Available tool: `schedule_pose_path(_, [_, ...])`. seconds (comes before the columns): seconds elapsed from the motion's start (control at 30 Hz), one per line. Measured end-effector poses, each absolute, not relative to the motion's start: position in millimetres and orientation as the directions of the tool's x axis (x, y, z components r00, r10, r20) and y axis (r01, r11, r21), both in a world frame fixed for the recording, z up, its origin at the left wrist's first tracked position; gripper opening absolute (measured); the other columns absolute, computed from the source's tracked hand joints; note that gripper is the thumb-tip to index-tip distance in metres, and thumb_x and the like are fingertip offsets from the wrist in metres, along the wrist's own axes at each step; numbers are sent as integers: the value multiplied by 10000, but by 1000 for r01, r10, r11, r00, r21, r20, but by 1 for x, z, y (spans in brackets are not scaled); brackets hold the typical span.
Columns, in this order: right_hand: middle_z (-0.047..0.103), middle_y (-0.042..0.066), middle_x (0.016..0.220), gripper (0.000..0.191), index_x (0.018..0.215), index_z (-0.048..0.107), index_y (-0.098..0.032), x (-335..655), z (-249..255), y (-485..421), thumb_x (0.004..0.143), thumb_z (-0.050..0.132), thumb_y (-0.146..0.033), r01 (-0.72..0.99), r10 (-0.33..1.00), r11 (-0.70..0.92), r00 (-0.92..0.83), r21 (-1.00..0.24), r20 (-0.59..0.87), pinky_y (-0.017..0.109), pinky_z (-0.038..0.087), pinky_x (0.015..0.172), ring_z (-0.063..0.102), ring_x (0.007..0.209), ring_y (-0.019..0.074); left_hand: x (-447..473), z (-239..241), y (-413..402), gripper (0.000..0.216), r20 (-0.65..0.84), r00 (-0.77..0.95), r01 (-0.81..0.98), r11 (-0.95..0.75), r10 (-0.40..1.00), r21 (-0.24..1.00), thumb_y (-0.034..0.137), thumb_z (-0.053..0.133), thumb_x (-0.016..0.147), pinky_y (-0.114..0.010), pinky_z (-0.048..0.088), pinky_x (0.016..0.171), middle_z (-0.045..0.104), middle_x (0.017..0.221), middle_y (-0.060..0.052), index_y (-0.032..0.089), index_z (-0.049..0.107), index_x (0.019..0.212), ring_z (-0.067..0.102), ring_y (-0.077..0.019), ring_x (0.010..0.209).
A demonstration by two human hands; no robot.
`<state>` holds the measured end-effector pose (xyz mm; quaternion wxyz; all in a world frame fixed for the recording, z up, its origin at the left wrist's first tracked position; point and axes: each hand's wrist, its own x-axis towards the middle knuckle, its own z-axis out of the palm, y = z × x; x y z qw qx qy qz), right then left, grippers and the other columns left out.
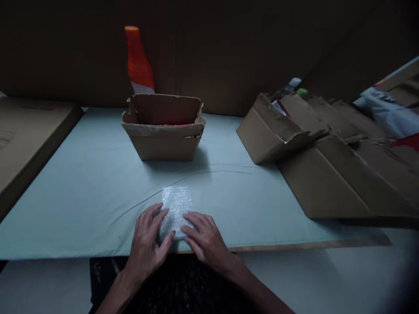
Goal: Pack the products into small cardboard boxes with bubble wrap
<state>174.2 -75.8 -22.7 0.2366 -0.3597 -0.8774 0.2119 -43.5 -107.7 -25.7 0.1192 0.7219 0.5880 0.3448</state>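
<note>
A small clear piece of bubble wrap (177, 201) lies flat near the front edge of the table, straight ahead of me. My left hand (149, 237) rests at its left side, fingers spread and lightly bent, with the thumb on the lower part of the wrap. From the right, my right hand (206, 240) lays its fingertips on the wrap's right edge, its fingers also apart. Neither hand is closed around it. Whether anything sits inside the wrap I cannot tell.
A light blue cloth (98, 183) covers the table. Beyond the wrap stands an open cardboard box (166, 148), with an orange bottle (139, 63) behind it. More cardboard boxes (330, 179) with items crowd the right. A large flat carton (36, 131) lies on the left.
</note>
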Motion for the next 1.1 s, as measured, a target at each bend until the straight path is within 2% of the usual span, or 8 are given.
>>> schedule_pose_path(0.13, [763,53,1000,177,1063,701,-212,165,-26,-72,969,557,-173,493,830,502,-506,-711,234,377,534,878,686,958,200,-48,-24,-121,357,351,173,684,-368,920,630,159,546,891,-422,542,918,702,1141,-77,240,595,1236,641,-242,1082])
schedule_pose_path(0.2, [764,50,1002,186,1096,700,-220,163,-22,-71,978,556,-206,485,864,439,-459,-757,207,366,545,869,697,935,195,-47,-28,-120,318,313,106,690,-297,944,661,170,509,914,-375,567,808,728,1011,-68,220,613,1210,674,-218,931])
schedule_pose_path(0.37, [668,134,1237,307,1251,627,-189,164,-12,-73,947,594,-216,568,834,551,-403,-612,377,456,495,960,602,1147,268,-44,-38,-101,399,249,-80,814,-81,965,576,279,548,930,-449,557,830,712,1031,-100,171,555,1314,658,-253,909])
schedule_pose_path(0.5, [647,124,1290,356,1248,623,-202,162,-17,-75,894,655,-184,590,764,634,-575,-500,291,486,443,1003,551,1215,294,-44,-38,-99,420,387,21,819,-238,922,522,259,576,917,-483,496,987,617,1291,-153,173,536,1327,587,-289,1174])
schedule_pose_path(0.63, [732,76,1136,246,1165,666,-210,158,-22,-75,941,592,-142,585,797,586,-541,-561,269,432,450,941,626,1068,243,-47,-39,-115,380,415,161,758,-382,895,529,130,532,897,-435,485,980,657,1215,-106,197,558,1270,581,-253,1161])
schedule_pose_path(0.77, [767,36,1042,196,1137,690,-220,159,-19,-73,984,567,-205,551,822,502,-543,-666,170,391,463,892,663,956,205,-44,-36,-121,319,342,101,742,-299,934,599,113,488,921,-383,507,867,706,1035,-68,193,583,1215,624,-215,974])
schedule_pose_path(0.97, [656,145,1298,325,1255,655,-175,157,-26,-54,983,552,-320,664,816,553,-552,-504,169,483,440,968,564,1186,306,-29,-30,-104,302,239,-10,819,-129,971,559,164,459,944,-424,498,856,704,990,-100,150,609,1206,613,-245,926])
schedule_pose_path(1.1, [640,133,1315,286,1202,669,-201,151,-35,-48,994,510,-316,646,786,598,-587,-475,192,485,433,980,541,1211,308,-22,-31,-110,394,271,-56,828,-107,961,550,178,500,932,-456,481,978,644,1221,-140,162,526,1324,586,-270,1127])
